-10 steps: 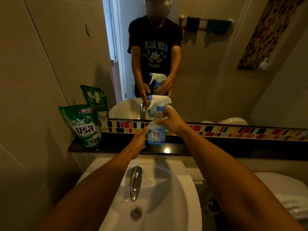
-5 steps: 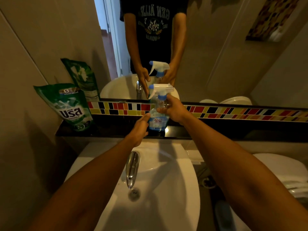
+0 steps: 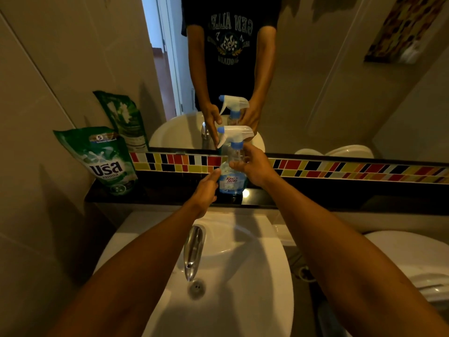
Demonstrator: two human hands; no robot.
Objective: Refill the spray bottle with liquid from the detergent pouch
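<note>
One detergent pouch (image 3: 107, 161) leans upright at the far left of the dark shelf (image 3: 170, 195), untouched. Your left hand (image 3: 204, 188) has stayed with straight fingers against the lower side of the single spray bottle (image 3: 232, 173), which stands mid-shelf. Your right hand (image 3: 255, 166), fingers curled round the bottle's neck, has held its grip; only your view has dipped. So the trigger head (image 3: 235, 135) is still on, and unscrewing likely comes first.

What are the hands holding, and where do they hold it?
The right hand grips the spray bottle round its neck, below the blue collar. The left hand touches the bottle's lower left side with thumb and fingers. The bottle stands on the black ledge.
</note>
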